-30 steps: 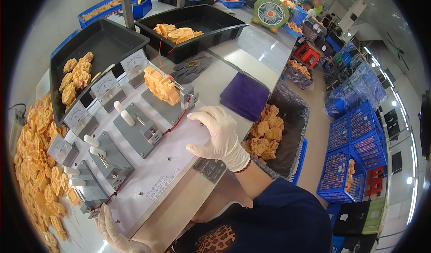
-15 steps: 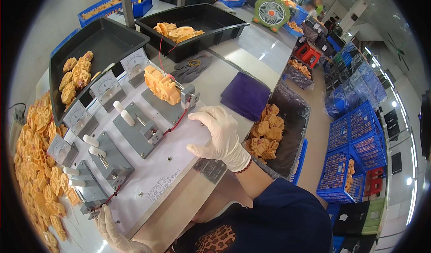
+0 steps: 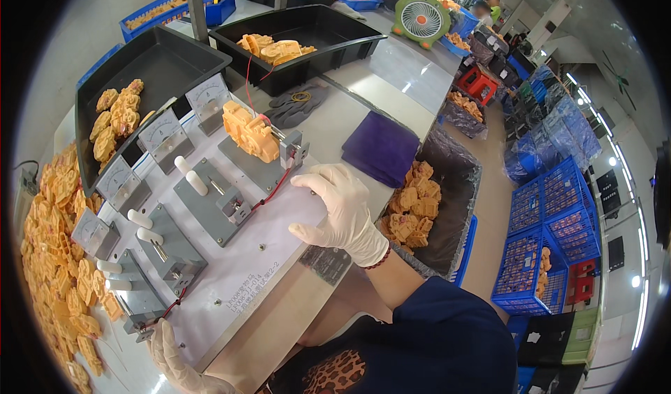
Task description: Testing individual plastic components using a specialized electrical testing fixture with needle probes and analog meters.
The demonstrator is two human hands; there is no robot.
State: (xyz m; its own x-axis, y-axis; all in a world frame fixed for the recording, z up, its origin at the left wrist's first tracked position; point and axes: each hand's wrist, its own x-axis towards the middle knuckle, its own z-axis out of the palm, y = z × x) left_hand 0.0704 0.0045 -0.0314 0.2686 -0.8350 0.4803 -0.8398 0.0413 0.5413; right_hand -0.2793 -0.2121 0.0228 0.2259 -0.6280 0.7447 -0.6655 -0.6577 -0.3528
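A white test board (image 3: 258, 275) with grey fixtures lies before me. My right hand (image 3: 342, 212), gloved in white, hovers over or rests on its right edge; thumb and fingers are apart, holding nothing. At the board's lower left corner is my left hand (image 3: 175, 362), also gloved, its fingers stretched out beside the nearest fixture (image 3: 136, 296). An orange plastic geared housing (image 3: 250, 132) sits on the farthest fixture, against a metal clamp block (image 3: 293, 149) with red wires. The other fixtures carry white pegs (image 3: 197, 183) and bare metal pins. Several analog meters (image 3: 166, 139) stand behind them.
Orange housings (image 3: 59, 254) are heaped on the left. Black trays (image 3: 157, 51) with more stand behind the board. At right are a purple cloth (image 3: 381, 148), a lined bin (image 3: 454, 212) and blue crates (image 3: 538, 254). Grey gloves (image 3: 300, 106) and a green fan (image 3: 422, 20) are farther back.
The whole view has shifted very slightly. Both hands keep their places and shapes, and the housing stays on its fixture.
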